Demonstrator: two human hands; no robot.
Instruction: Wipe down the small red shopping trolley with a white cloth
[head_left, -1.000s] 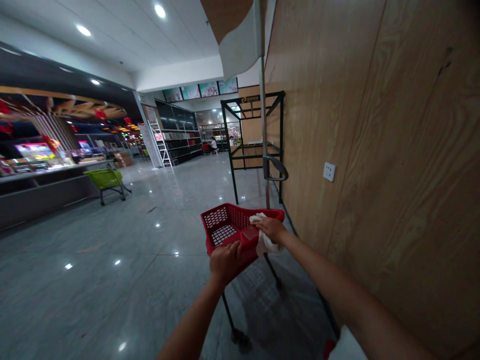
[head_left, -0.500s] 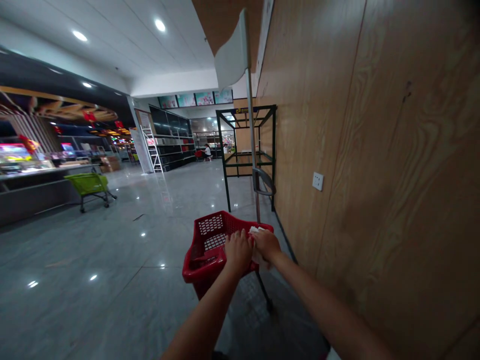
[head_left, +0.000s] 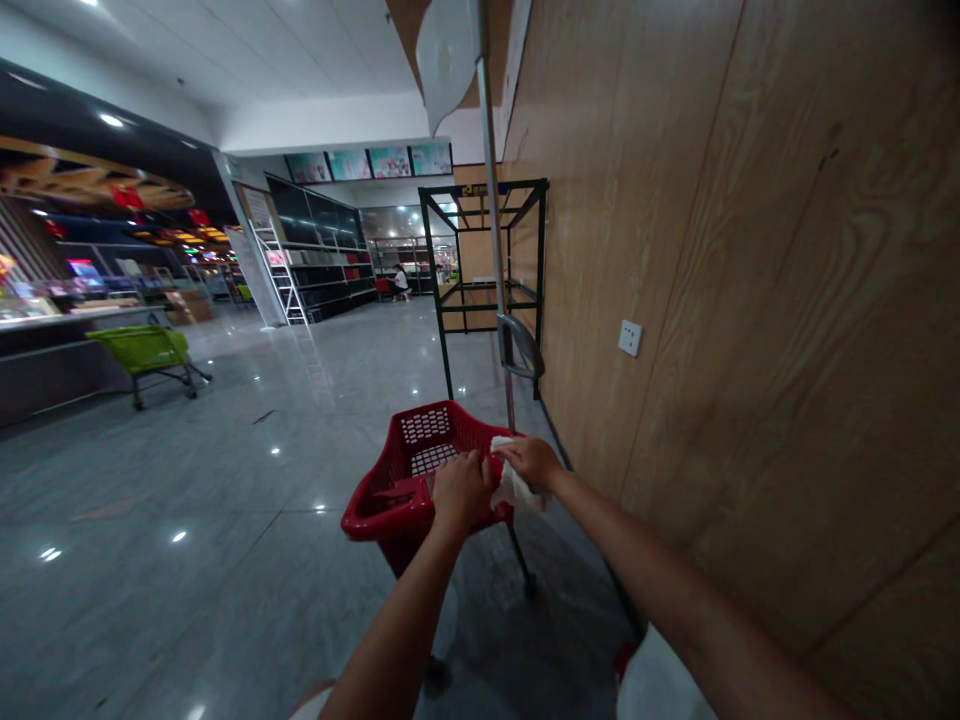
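A small red plastic shopping cart [head_left: 405, 470] stands in front of me on a grey tiled floor, close to a wooden wall. My left hand [head_left: 459, 490] is closed over the near rim of the red basket. My right hand [head_left: 531, 462] presses a crumpled white cloth [head_left: 511, 486] against the rim at the basket's right corner. A thin metal pole [head_left: 495, 250] rises from the cart with a grey handle loop [head_left: 517, 348] and a white flag [head_left: 445, 50] at the top.
The wooden panel wall [head_left: 750, 300] runs along my right, with a white socket [head_left: 630, 338]. An empty black metal rack [head_left: 487, 280] stands ahead by the wall. A green cart [head_left: 142, 350] sits far left beside a counter. A ladder [head_left: 279, 275] and a distant person [head_left: 400, 282] are further back.
The red cart has turned so its basket points more to the left. My left hand has slid along the rim towards my right hand, which still holds the cloth.
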